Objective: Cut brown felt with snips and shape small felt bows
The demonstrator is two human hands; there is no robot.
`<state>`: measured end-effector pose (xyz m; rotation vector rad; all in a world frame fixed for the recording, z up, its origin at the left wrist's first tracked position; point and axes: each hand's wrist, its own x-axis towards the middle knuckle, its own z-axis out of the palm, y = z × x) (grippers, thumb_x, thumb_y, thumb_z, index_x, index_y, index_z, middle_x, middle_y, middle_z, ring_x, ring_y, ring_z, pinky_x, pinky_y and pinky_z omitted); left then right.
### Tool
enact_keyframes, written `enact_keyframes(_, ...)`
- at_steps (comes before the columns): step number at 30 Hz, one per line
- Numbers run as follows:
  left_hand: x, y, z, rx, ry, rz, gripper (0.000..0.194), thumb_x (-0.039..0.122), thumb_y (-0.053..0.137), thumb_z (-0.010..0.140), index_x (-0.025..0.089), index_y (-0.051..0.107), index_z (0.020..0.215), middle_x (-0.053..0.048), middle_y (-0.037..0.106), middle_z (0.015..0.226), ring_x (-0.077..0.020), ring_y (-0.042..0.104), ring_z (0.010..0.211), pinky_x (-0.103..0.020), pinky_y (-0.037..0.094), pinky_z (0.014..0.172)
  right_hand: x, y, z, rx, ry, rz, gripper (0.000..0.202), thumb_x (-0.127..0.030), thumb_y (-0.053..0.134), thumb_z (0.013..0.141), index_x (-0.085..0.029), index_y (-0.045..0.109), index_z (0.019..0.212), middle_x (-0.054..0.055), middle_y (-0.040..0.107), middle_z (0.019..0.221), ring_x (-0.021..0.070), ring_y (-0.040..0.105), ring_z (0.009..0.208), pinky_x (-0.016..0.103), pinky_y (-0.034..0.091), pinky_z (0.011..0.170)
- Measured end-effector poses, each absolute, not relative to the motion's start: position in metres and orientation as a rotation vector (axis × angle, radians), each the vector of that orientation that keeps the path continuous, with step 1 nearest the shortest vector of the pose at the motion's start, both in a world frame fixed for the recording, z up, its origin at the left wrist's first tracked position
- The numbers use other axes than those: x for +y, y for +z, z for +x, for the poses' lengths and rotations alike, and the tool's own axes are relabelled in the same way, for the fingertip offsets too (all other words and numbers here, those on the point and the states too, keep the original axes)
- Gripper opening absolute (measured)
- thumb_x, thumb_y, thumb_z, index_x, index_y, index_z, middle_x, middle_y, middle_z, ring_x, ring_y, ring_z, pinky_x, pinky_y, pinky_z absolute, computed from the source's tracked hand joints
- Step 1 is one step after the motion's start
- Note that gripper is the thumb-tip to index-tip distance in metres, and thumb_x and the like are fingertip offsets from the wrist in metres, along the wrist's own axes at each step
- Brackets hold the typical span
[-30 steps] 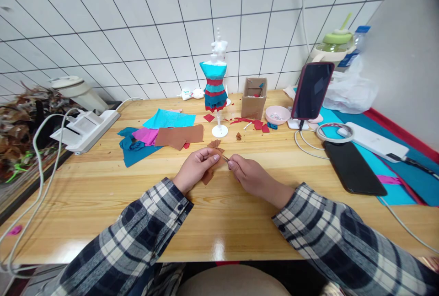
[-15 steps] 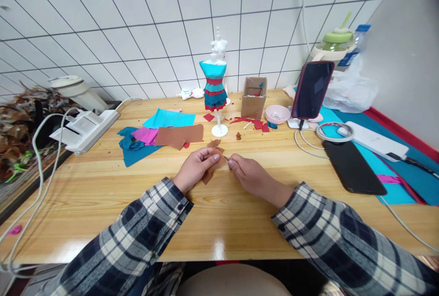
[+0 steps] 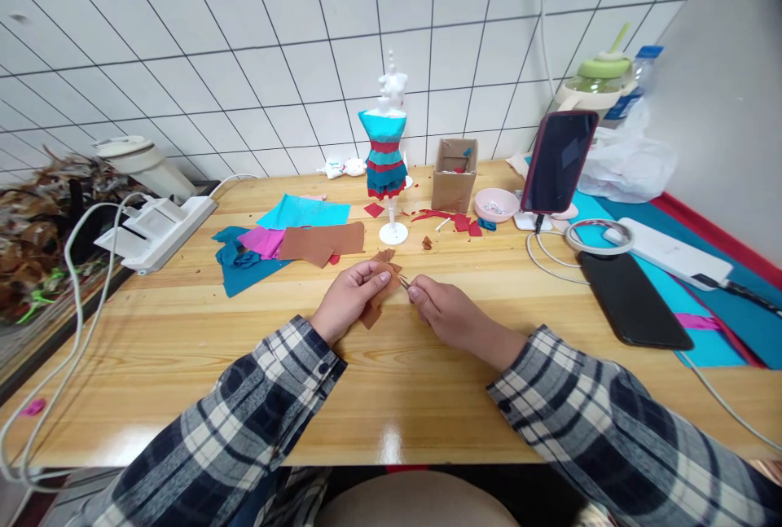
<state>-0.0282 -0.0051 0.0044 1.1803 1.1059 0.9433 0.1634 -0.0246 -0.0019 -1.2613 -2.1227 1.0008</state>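
Observation:
My left hand (image 3: 356,292) pinches a folded piece of brown crepe paper (image 3: 374,312) between thumb and fingers, just above the table. From the right, my right hand (image 3: 443,309) grips thin metal tweezers (image 3: 404,283), whose tips touch or nearly touch the paper's right edge. Most of the tool is hidden in the fist. Behind the hands stands a small white mannequin (image 3: 393,87) on a round base, wearing a paper dress (image 3: 386,154) in turquoise, red and dark teal. Flat brown paper (image 3: 323,242) lies left of it, partly over magenta and teal pieces.
Red scraps (image 3: 449,219) lie by a small cardboard box (image 3: 454,177) and a pink bowl (image 3: 496,205). To the right are a propped phone (image 3: 559,160), a black phone (image 3: 635,299) and a tape roll (image 3: 599,235). A power strip (image 3: 155,234) with cables sits left.
The whole view has shifted very slightly. Both hands keep their hold near the same spot, and the tweezers show a little more clearly at the paper's edge.

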Motion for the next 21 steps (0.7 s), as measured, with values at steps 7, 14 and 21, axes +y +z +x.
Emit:
enact_keyframes(7, -0.0062, 0.0055, -0.0259, 1.094, 0.985, 1.132, 0.027, 0.036, 0.074, 0.073, 0.014, 0.066, 0.086, -0.002, 0.066, 0.078, -0.0090, 0.054, 0.062, -0.018, 0.042, 0.053, -0.0257, -0.0016, 0.1627, -2.109, 1.012, -1.280, 0.024, -0.035, 0.030, 0.099, -0.023, 0.038, 0.079, -0.004, 0.048, 0.063, 0.0142, 0.048, 0.059, 0.026, 0.032, 0.060)
enact_keyframes(14, -0.0079, 0.0060, -0.0262, 1.099, 0.952, 1.159, 0.024, 0.035, 0.073, 0.075, 0.015, 0.066, 0.086, 0.000, 0.066, 0.077, -0.0065, 0.050, 0.057, -0.018, 0.038, 0.051, -0.0250, -0.0029, 0.1616, -2.111, 0.979, -1.286, 0.026, -0.035, 0.030, 0.099, -0.023, 0.038, 0.079, -0.004, 0.046, 0.062, 0.0137, 0.047, 0.059, 0.026, 0.031, 0.060)
enact_keyframes(21, -0.0067, 0.0041, -0.0270, 1.097, 0.961, 1.156, 0.027, 0.038, 0.074, 0.073, 0.015, 0.067, 0.087, -0.001, 0.066, 0.075, -0.0102, 0.055, 0.063, -0.020, 0.040, 0.055, -0.0251, -0.0056, 0.1618, -2.121, 0.964, -1.285, 0.026, -0.036, 0.029, 0.099, -0.023, 0.038, 0.079, -0.004, 0.046, 0.062, 0.0137, 0.047, 0.059, 0.025, 0.031, 0.060)
